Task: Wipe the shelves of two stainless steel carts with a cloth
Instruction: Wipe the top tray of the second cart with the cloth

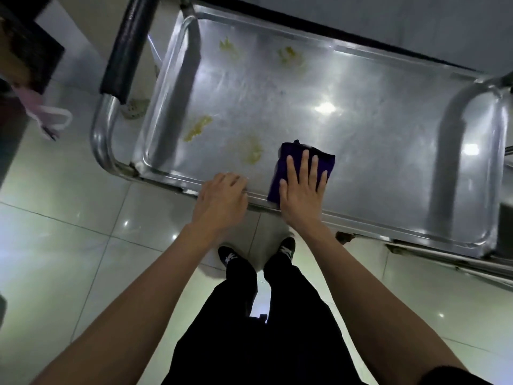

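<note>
A stainless steel cart's top shelf (361, 140) fills the upper middle of the head view, seen from above. Several yellowish smears (251, 151) mark its left half. A folded dark purple cloth (323, 159) lies flat on the shelf near the front rim. My right hand (302, 187) presses on the cloth with straight, spread fingers. My left hand (222, 197) grips the shelf's front rim just left of the cloth, its fingers curled over the edge.
A black padded handle (127, 45) runs along the cart's left end on a steel tube frame. Glossy pale floor tiles (83, 259) surround the cart. My feet in black shoes (230, 258) stand close to its front edge. A dark cabinet (25, 43) stands at the far left.
</note>
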The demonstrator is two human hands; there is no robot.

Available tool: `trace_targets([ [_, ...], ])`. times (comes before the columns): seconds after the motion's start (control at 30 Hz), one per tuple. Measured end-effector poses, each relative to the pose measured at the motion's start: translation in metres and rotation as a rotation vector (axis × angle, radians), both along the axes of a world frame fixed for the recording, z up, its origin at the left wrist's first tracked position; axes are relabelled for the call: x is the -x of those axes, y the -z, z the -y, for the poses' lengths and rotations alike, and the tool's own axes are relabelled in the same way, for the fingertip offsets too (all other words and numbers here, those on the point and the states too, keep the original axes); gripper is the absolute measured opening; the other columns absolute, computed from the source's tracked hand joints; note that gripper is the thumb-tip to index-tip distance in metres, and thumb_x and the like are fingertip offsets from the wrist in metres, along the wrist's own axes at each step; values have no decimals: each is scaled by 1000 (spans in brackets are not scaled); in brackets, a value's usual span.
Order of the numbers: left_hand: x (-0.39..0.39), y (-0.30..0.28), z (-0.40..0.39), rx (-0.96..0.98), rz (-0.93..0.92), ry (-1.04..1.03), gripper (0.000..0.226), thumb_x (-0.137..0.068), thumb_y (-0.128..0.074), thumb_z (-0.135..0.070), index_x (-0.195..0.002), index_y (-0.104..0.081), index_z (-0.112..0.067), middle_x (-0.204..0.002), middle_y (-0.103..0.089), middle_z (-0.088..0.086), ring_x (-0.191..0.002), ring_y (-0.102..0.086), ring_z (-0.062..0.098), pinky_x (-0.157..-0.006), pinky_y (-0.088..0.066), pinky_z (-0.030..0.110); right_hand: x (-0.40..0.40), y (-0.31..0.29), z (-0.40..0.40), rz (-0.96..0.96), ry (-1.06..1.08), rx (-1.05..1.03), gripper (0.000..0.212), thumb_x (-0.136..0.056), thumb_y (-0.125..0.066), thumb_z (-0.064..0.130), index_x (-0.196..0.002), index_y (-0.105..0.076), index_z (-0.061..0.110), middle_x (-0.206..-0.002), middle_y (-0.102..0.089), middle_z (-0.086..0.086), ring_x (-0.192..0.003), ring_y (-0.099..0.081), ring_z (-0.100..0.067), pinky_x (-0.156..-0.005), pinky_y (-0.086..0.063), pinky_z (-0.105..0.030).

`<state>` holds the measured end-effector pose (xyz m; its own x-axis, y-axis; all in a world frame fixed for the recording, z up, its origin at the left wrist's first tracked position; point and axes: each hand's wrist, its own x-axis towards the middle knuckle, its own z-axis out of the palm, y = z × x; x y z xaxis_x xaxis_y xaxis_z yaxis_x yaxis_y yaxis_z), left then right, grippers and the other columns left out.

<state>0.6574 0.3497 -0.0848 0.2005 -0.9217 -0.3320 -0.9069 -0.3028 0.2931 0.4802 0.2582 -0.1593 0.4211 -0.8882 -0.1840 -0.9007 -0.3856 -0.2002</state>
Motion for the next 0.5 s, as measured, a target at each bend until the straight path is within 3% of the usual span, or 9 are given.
trace_targets([
  [0.13, -26, 1, -10, 46, 14, -82, 33, -96, -54, -24, -127, -63, -15, -129, -60, 3, -121, -51, 26, -97, -41, 44, -19, -3, 0, 6, -52, -27, 62, -102, -20, 37, -161, -8, 19, -168, 7, -11, -154, 12, -31, -122, -2, -58],
  [0.23, -46, 3, -17, 69, 72, -138, 24, -95, -55, -24, -116, -65, -17, -122, -62, 2, -116, -53, 25, -92, -47, 44, -41, -9, 0, 79, -117, -74, 72, -91, -22, 30, -160, -12, 15, -167, 4, -14, -153, 11, -34, -121, 5, -57],
  [0.3, -59, 3, -21, 70, 87, -163, 27, -95, -55, -24, -119, -65, -15, -126, -61, 5, -118, -53, 26, -93, -48, 46, -59, -11, -1, 108, -139, -103, 75, -88, -24, 27, -160, -11, 14, -167, 7, -14, -152, 14, -34, -121, 11, -55],
  [0.4, -76, 5, -30, 61, 88, -209, 32, -98, -51, -25, -126, -63, -14, -131, -59, 6, -123, -52, 26, -97, -46, 47, -82, -13, -6, 145, -151, -176, 70, -96, -37, 19, -160, -11, 16, -167, 11, -12, -151, 19, -32, -119, 19, -51],
  [0.5, -91, 8, -45, 89, 93, -253, 31, -97, -51, -23, -123, -65, -14, -130, -58, 5, -121, -52, 26, -92, -46, 47, -105, -14, -8, 152, -192, -182, 65, -103, -41, 18, -160, -11, 18, -166, 13, -11, -151, 21, -31, -117, 22, -48],
])
